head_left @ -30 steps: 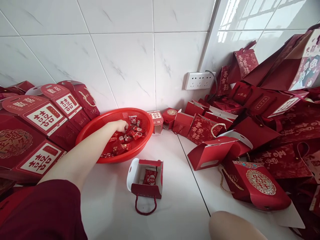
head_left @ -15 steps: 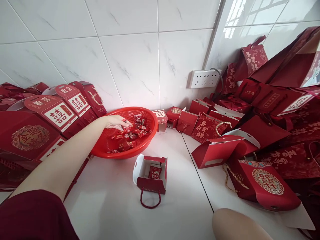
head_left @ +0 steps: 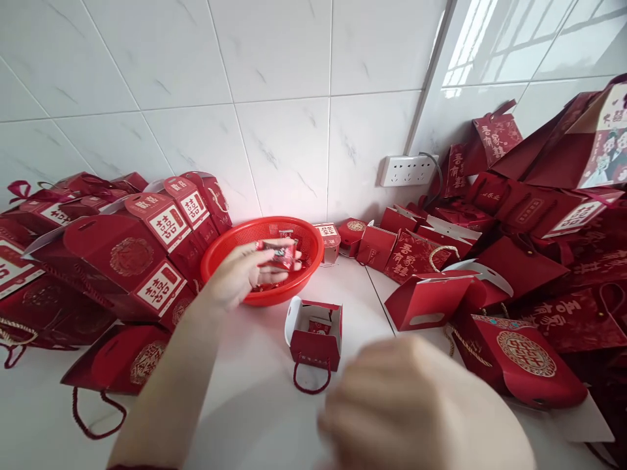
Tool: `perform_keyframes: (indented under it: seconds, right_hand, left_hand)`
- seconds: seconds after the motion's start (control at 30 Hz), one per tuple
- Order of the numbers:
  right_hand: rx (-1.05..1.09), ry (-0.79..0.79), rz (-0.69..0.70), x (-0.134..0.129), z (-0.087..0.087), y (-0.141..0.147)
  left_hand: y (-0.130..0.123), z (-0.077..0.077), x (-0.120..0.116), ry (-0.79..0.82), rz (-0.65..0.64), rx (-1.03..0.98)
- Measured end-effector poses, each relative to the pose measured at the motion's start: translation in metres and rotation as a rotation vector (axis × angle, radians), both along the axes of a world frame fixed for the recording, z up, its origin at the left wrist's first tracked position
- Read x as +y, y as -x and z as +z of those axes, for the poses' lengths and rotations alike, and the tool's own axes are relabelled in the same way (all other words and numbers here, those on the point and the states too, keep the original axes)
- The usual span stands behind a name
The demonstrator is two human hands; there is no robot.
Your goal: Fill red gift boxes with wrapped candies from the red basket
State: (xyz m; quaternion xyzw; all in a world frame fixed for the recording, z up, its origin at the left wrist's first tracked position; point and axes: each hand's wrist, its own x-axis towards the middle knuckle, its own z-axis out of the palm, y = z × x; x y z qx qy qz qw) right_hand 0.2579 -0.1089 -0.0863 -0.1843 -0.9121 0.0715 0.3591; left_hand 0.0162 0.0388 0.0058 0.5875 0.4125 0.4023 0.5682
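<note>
My left hand holds a red wrapped candy between thumb and fingers, above the red plastic basket. More wrapped candies lie in the basket, partly hidden by the hand. In front of the basket stands a small open red box with a dark red cord handle, and a red packet lies inside it. My right hand is blurred by motion close to the camera, just right of the box and nearer to me; its fingers are smeared and anything in them cannot be made out.
Closed red gift boxes are stacked at the left. Many red boxes and bags are piled along the right, some with rope handles. A white power strip is on the tiled wall behind.
My left hand has lifted out of the basket with a candy. My right hand has come into view beside the open box. The camera view has shifted to the left.
</note>
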Motion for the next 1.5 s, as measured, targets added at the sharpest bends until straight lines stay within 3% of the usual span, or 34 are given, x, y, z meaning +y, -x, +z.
perform_keyframes:
  seconds: [0.1,0.13,0.2,0.3,0.43,0.57,0.67,0.87,0.97,1.07,1.13,1.17,1.23,1.37,1.5]
  right_hand:
    - [-0.008,0.147,-0.311,0.047,0.072,-0.002]
    - [0.011,0.210,-0.422,0.057,0.089,-0.001]
    - [0.081,0.281,-0.490,0.067,0.106,0.001]
    - [0.164,0.425,-0.356,0.067,0.105,0.001]
    - [0.194,0.586,-0.066,0.058,0.099,-0.004]
    - [0.176,0.562,0.022,0.052,0.103,-0.011]
    - [0.172,0.544,0.065,0.052,0.104,-0.015]
    - [0.168,0.506,0.222,0.056,0.098,-0.016]
    - [0.186,0.508,0.233,0.055,0.098,-0.015]
    - [0.176,0.424,0.152,0.055,0.099,-0.016]
    - [0.173,0.357,0.058,0.056,0.100,-0.015]
    - [0.185,0.324,0.011,0.057,0.100,-0.015]
    - [0.220,0.245,-0.057,0.059,0.100,-0.014]
    - [0.220,0.092,0.014,0.066,0.099,-0.014]
    - [0.190,0.055,0.121,0.068,0.097,-0.015]
  left_hand:
    - [-0.018,-0.001,-0.040,-0.051,-0.076,-0.136]
    - [-0.023,0.000,-0.049,-0.094,-0.092,-0.153]
    - [-0.032,0.001,-0.062,-0.189,-0.106,-0.182]
    - [-0.039,-0.001,-0.073,-0.273,-0.107,-0.180]
    - [-0.039,-0.009,-0.078,-0.196,-0.197,-0.142]
    - [-0.035,-0.009,-0.084,-0.174,-0.263,-0.039]
    - [-0.032,-0.005,-0.091,-0.226,-0.281,0.054]
    - [-0.028,-0.004,-0.099,-0.340,-0.443,0.121]
    - [-0.030,-0.003,-0.101,-0.541,-0.412,0.181]
    - [-0.033,-0.002,-0.100,-0.974,-0.177,0.314]
    - [-0.034,-0.004,-0.098,-1.156,0.007,0.435]
    - [-0.034,-0.005,-0.097,-1.156,0.052,0.480]
    - [-0.033,-0.007,-0.094,-0.973,0.013,0.478]
    - [-0.029,-0.007,-0.085,-0.353,-0.302,0.153]
    - [-0.024,0.000,-0.079,0.005,-0.552,-0.011]
